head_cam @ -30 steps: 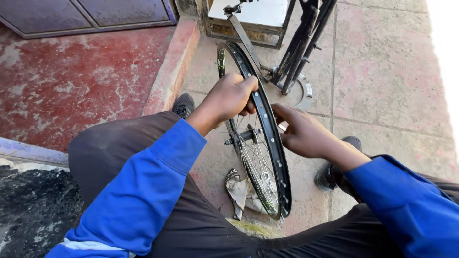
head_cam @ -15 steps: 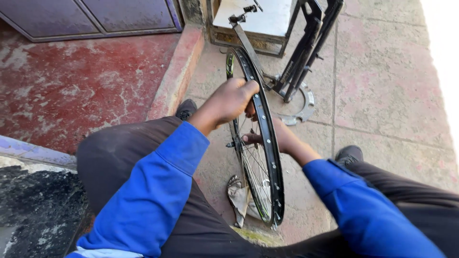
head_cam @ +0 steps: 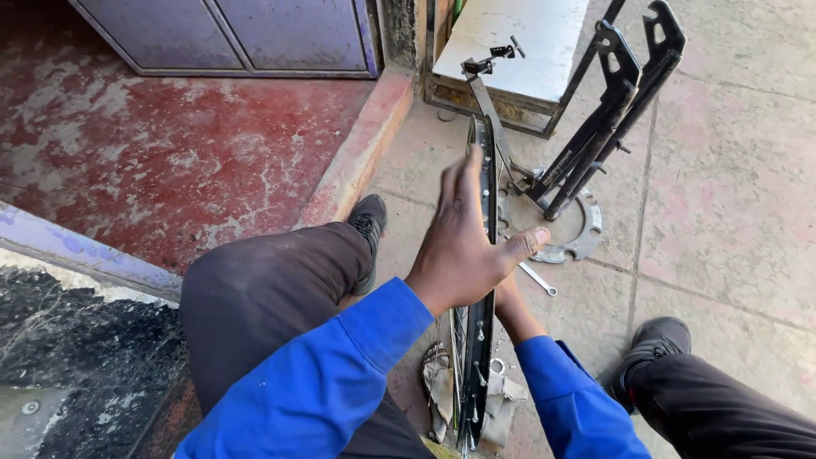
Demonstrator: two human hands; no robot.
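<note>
A black bicycle wheel rim (head_cam: 487, 161) with spokes stands upright between my knees, seen edge-on. My left hand (head_cam: 463, 246) lies against its upper part, fingers stretched up along the left side and thumb hooked over to the right. Only the wrist of my right hand (head_cam: 512, 308) shows beyond the rim; the hand itself is hidden behind my left hand, somewhere near the spokes. Both arms are in blue sleeves.
A black forked metal stand (head_cam: 595, 127) on a ring-shaped base (head_cam: 586, 238) leans just past the wheel. A small spanner (head_cam: 537, 278) lies on the paving. A dirty rag (head_cam: 438, 382) sits under the wheel. A raised red kerb (head_cam: 357, 161) runs along the left.
The wheel has turned from angled to edge-on. My left hand went from curled over the rim to laid flat along it. My right hand slipped behind the rim and out of sight.
</note>
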